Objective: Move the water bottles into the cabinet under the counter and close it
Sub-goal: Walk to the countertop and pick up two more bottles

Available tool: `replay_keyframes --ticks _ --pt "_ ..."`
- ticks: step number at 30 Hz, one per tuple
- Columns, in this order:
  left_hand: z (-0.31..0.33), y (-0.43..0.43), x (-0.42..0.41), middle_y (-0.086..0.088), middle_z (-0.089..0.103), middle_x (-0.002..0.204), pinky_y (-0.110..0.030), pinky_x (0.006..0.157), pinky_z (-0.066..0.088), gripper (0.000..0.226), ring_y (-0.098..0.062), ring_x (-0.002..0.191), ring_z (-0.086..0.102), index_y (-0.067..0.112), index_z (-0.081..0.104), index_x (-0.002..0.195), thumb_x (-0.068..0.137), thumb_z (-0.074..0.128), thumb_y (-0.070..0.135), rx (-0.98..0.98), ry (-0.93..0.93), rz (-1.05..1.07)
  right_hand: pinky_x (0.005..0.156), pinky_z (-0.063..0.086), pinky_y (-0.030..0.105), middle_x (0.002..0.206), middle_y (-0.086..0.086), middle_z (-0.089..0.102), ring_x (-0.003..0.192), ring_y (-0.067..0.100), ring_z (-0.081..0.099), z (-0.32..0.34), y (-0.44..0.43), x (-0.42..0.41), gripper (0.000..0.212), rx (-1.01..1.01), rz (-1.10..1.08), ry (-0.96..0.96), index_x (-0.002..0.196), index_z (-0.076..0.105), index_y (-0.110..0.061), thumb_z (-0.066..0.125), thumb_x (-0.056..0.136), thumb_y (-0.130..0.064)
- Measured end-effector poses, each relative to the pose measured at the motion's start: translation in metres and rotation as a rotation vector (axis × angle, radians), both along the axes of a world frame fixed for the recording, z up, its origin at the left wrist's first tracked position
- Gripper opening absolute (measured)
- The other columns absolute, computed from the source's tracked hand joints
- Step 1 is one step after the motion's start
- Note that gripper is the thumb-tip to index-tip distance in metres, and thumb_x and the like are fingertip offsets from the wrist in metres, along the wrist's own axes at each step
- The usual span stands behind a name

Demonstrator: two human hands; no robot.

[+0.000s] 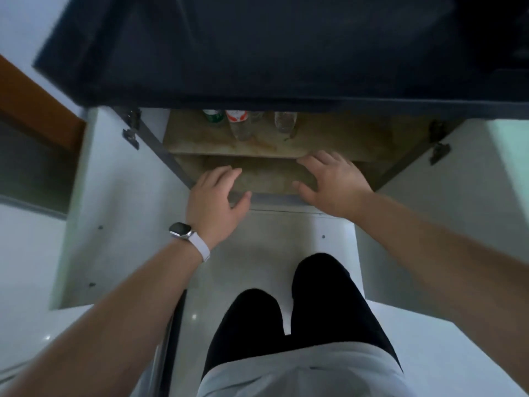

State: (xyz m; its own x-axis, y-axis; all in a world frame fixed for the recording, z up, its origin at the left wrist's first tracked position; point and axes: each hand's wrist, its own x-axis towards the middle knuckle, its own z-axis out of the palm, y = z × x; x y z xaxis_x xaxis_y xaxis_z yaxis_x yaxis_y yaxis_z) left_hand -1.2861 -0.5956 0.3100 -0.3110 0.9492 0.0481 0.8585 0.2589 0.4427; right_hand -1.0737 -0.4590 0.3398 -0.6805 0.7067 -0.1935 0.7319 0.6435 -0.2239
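Note:
The cabinet under the dark counter (pixel 257 53) stands open, both white doors swung outward: the left door (pixel 120 202) and the right door (pixel 429 213). On its upper shelf (pixel 329 141) stand several water bottles: a green-labelled one (pixel 214 118), a red-labelled one (pixel 239 124) and a clear one (pixel 284 123), their tops hidden by the counter edge. My left hand (pixel 214 199), a watch on its wrist, hovers empty at the cabinet's front left, fingers spread. My right hand (pixel 333 181) is empty too, fingers apart over the lower shelf edge.
Hinges (pixel 131 126) sit on the left side wall, another hinge (pixel 439 151) on the right. A brown wooden panel (pixel 34 110) lies to the far left. My knees in black trousers (pixel 286 310) are above the white tiled floor (pixel 257 253) before the cabinet.

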Motion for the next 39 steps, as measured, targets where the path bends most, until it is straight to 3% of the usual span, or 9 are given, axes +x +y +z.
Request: replay_keyframes --ticks 8,15,19,28,32,39 --pt "0.144 -0.070 0.011 -0.006 0.059 0.137 -0.044 0.100 0.046 0.056 -0.030 0.126 0.052 0.015 0.060 0.135 0.092 0.048 0.049 -0.049 0.026 -0.114 0.111 0.028 0.040 0.151 -0.004 0.037 0.139 0.020 0.032 0.149 -0.088 0.017 0.061 0.021 -0.041 -0.046 0.147 0.035 -0.027 0.035 0.096 -0.059" --pt "0.220 -0.097 0.016 -0.002 0.056 0.141 -0.045 0.105 0.043 0.058 -0.025 0.131 0.049 0.020 0.057 0.139 0.092 0.044 0.052 -0.008 0.042 -0.212 0.112 0.028 0.040 0.152 -0.005 0.036 0.139 0.021 0.031 0.232 -0.134 0.034 0.061 0.103 -0.113 -0.070 0.147 0.034 -0.029 0.029 0.096 -0.061" --pt "0.242 -0.093 0.028 -0.004 0.060 0.134 -0.045 0.099 0.045 0.047 -0.029 0.124 0.053 0.018 0.060 0.134 0.093 0.060 0.041 0.069 0.065 -0.245 0.113 0.027 0.042 0.152 -0.005 0.035 0.140 0.021 0.030 0.260 -0.143 0.049 0.059 0.116 -0.206 -0.037 0.146 0.035 -0.030 0.031 0.096 -0.060" --pt "0.276 -0.070 0.088 -0.003 0.056 0.141 -0.046 0.105 0.040 0.050 -0.026 0.132 0.047 0.020 0.057 0.139 0.094 0.060 0.042 0.099 0.097 -0.330 0.115 0.024 0.041 0.155 -0.006 0.032 0.142 0.021 0.027 0.300 -0.143 0.121 0.062 0.174 -0.304 -0.017 0.149 0.032 -0.030 0.030 0.096 -0.062" --pt "0.290 -0.046 0.146 -0.001 0.054 0.143 -0.045 0.108 0.037 0.050 -0.023 0.134 0.046 0.021 0.056 0.140 0.095 0.060 0.041 0.103 0.106 -0.417 0.114 0.025 0.041 0.153 -0.005 0.035 0.140 0.021 0.031 0.310 -0.142 0.188 0.060 0.193 -0.381 -0.008 0.147 0.036 -0.030 0.031 0.095 -0.060" --pt "0.319 0.018 0.289 -0.003 0.056 0.140 -0.050 0.104 0.045 0.054 -0.025 0.131 0.049 0.018 0.056 0.139 0.094 0.051 0.047 0.145 0.144 -0.664 0.110 0.028 0.039 0.145 -0.006 0.044 0.133 0.022 0.038 0.321 -0.135 0.325 0.057 0.225 -0.522 0.000 0.141 0.044 -0.026 0.035 0.095 -0.059"
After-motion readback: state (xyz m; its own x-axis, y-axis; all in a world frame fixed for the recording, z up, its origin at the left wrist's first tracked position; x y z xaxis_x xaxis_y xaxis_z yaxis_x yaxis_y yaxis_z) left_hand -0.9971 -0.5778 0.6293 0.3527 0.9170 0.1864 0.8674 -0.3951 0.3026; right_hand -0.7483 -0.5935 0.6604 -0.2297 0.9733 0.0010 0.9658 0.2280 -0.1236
